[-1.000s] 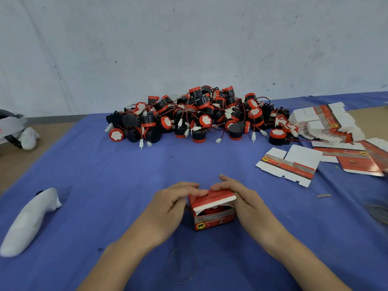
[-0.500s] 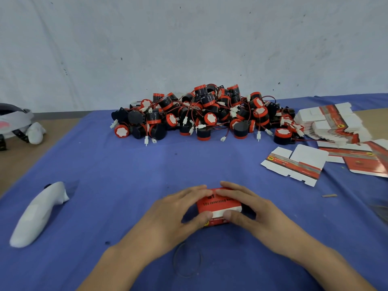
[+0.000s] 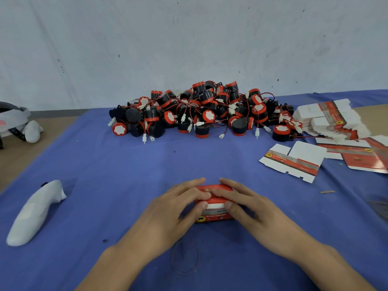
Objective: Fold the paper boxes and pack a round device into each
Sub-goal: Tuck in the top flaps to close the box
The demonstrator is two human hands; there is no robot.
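Folded down since a second ago, the lid of the paper box (image 3: 214,216) is now lying flat under both hands. At far left a white controller (image 3: 35,213) is lying on the blue cloth (image 3: 126,175). The left hand (image 3: 168,215) is gripping the box's left end, its fingers (image 3: 189,190) lying close together across the red top while the thumb is pressing the white flap on the front. The box is sitting on the cloth between the palms, its logo face showing below the thumbs. The right hand (image 3: 258,215) is clamping the other end the same way. Well behind, round devices (image 3: 201,114) are lying heaped; a flat carton blank (image 3: 294,162) is lying to the right.
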